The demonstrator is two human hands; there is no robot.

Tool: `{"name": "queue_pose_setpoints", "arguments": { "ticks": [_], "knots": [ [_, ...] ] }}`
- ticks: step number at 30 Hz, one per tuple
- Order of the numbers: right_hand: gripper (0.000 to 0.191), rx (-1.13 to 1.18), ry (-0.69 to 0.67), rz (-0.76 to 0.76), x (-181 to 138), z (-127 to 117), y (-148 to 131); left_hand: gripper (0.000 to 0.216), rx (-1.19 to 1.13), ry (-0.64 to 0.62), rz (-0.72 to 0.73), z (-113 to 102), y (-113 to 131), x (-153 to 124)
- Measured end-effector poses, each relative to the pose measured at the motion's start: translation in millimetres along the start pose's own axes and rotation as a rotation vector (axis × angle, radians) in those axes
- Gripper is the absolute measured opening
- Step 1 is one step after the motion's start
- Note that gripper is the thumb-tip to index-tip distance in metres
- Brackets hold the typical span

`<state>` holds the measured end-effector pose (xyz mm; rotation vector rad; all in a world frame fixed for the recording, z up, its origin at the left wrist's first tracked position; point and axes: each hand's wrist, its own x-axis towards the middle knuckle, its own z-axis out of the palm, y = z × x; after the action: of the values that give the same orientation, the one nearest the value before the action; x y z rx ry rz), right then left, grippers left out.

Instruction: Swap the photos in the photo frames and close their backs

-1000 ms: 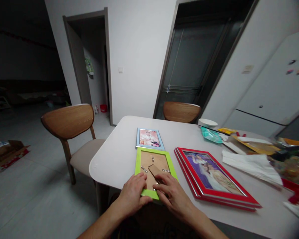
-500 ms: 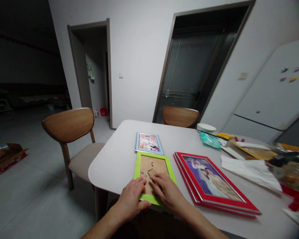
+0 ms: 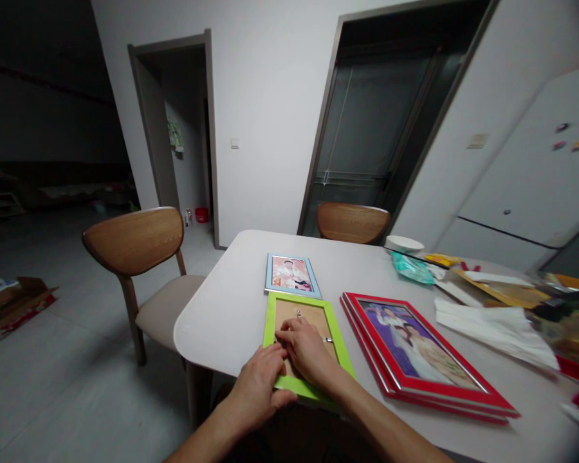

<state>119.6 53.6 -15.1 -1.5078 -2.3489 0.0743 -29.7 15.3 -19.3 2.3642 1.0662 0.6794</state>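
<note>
- Lime-green rectangular picture frame [image 3: 303, 347] lies face-down at the near edge of the white round-cornered table [image 3: 222, 308]; its near edge sits at, or slightly over, the table edge.
- Bare tabletop to the left of the frame up to the rounded left corner; on the right only a narrow gap separates it from the stack of red-bordered picture frames [image 3: 424, 354].
- Small light-blue picture frame [image 3: 292, 275], photo up, lies just beyond the green frame's far edge, almost touching.
- Left hand [image 3: 263, 379]: fingers flat and spread, pressing the near left corner of the green frame, not closed around it.
- Right hand [image 3: 309, 347]: palm down on the brown backing board [image 3: 313, 315], fingertips bent at a small metal tab near the left border; whether a tab is pinched, cannot tell.
- Backing board: plain brown fibreboard, small silver clips at the far edge and the right side.
- Right side of the table is cluttered: crumpled white paper [image 3: 496, 325], teal packet [image 3: 412, 269], white bowl [image 3: 404, 244].
- Two wooden chairs with curved backs, one at the left edge [image 3: 135, 241], one at the far edge [image 3: 353, 222].
- Room dim; white wall, two dark doorways, grey floor.
</note>
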Motion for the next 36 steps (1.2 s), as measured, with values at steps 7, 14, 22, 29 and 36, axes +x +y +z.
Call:
{"name": "queue_pose_setpoints", "arguments": {
  "ticks": [7,14,22,29,36],
  "knots": [
    [0.022,0.067,0.020,-0.040,-2,-1,2,0.027,-0.026,0.046,0.012,1,0,-1],
    [0.018,0.144,0.040,0.077,3,2,4,0.026,-0.010,0.039,-0.030,1,0,0],
    [0.019,0.106,0.029,0.197,8,-3,-4,0.027,0.022,0.028,-0.042,4,-1,-1],
    [0.017,0.107,0.035,0.254,13,3,-10,0.028,0.028,0.020,-0.056,2,2,-3],
    [0.020,0.100,0.136,0.324,12,-3,12,0.033,0.022,0.045,-0.066,3,2,-3]
  ]
}}
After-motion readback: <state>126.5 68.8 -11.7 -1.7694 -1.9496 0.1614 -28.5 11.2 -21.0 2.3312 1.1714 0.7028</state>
